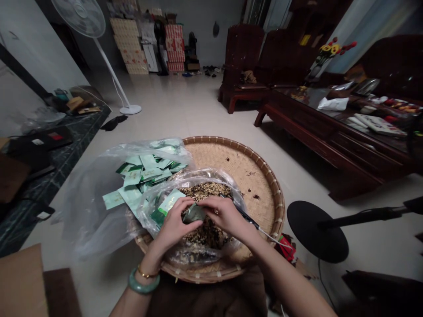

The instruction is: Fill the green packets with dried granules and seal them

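Both my hands meet over a round woven bamboo tray point(264, 176) on my lap. My left hand point(175, 226) and my right hand point(224, 213) pinch one small green packet point(194, 214) between them, fingers closed on its edges. Beneath them lies a clear plastic bag point(228, 180) of loose brown dried tea-like bits point(205, 190). A thin dark-handled tool point(251, 222) lies under my right hand, pointing right. Left of the tray a second clear bag point(89, 198) spills several pale green packets point(139, 176). A green bangle sits on my left wrist.
A black round stand base point(315, 231) with its pole lies on the floor at right. A dark wooden coffee table point(337, 132) and chairs fill the right side. A white floor fan point(99, 53) stands far left, stacked cartons behind. A dark low bench point(49, 167) runs along the left.
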The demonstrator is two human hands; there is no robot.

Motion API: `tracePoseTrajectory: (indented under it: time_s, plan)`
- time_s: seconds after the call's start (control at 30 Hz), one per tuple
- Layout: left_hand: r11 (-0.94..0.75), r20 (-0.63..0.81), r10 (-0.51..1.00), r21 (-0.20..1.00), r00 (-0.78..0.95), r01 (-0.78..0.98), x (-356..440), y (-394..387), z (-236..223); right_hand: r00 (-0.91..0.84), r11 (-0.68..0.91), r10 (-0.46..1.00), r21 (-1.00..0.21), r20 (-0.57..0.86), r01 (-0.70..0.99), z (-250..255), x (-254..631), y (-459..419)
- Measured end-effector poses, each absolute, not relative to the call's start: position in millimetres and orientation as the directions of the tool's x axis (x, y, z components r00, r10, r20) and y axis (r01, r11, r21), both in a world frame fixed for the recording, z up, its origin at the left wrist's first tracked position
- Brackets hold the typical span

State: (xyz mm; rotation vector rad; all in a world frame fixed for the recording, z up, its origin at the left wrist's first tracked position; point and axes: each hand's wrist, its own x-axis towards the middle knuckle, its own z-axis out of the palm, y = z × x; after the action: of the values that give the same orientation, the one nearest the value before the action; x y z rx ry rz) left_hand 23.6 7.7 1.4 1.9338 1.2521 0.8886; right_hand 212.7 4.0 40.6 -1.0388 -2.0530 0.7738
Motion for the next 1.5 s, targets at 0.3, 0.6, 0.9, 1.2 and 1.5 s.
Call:
tracePoseTrajectory:
  time_s: [0.3, 0.6, 0.9, 1.2, 1.5]
  plan:
    - [-0.086, -0.013, 0.975, 0.900, 0.224, 0.426, 21, 16, 4, -0.209, 0.365, 0.930, -0.834, 0.303, 0.413, 46, 229, 3]
    - [0.014, -0.020, 1.000, 0.953, 0.015, 0.303, 7, 16, 7, -0.269, 0.101, 0.935, -0.553, -0.231, 0.827, 0, 222, -49]
    - [-0.044, 0.036, 0.999, 0.942, 0.029, 0.332, 6, 12, 12, -0.272, 0.266, 0.956, -0.720, 0.110, 0.641, -9, 215, -14]
    - [-0.023, 0.011, 0.999, 0.938, 0.037, 0.345, 8, 12, 10, -0.323, 0.243, 0.945, -0.541, -0.057, 0.805, 13, 194, -1]
    - [-0.089, 0.068, 0.995, 0.921, 0.068, 0.379, 9, 12, 5, -0.381, 0.297, 0.924, -0.558, -0.039, 0.775, 13, 199, 5]
